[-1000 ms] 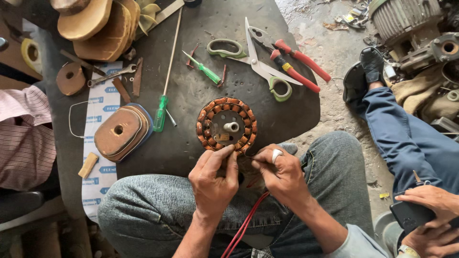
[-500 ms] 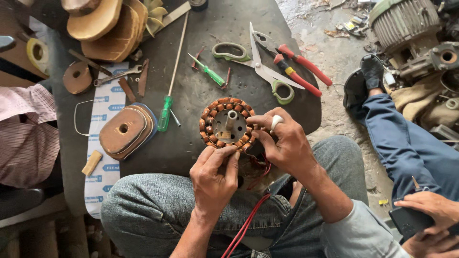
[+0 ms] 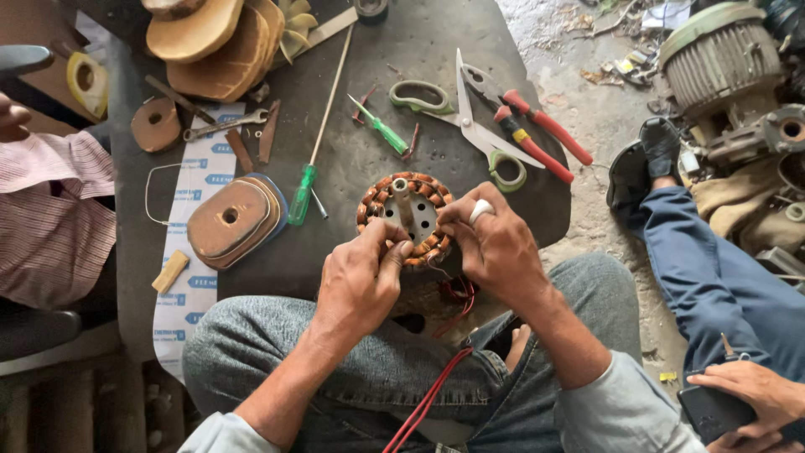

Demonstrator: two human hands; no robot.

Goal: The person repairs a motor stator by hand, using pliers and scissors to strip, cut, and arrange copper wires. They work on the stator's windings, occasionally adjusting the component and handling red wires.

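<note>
Just beyond our left hand (image 3: 362, 275) lies a green screwdriver (image 3: 302, 191) on the dark table (image 3: 520, 210). That hand pinches the near rim of the copper-wound motor coil (image 3: 408, 217). Our right hand (image 3: 493, 248), wearing a ring, clamps the coil's right edge. Past it lie scissors (image 3: 470, 126) and red pliers (image 3: 537, 134).
</note>
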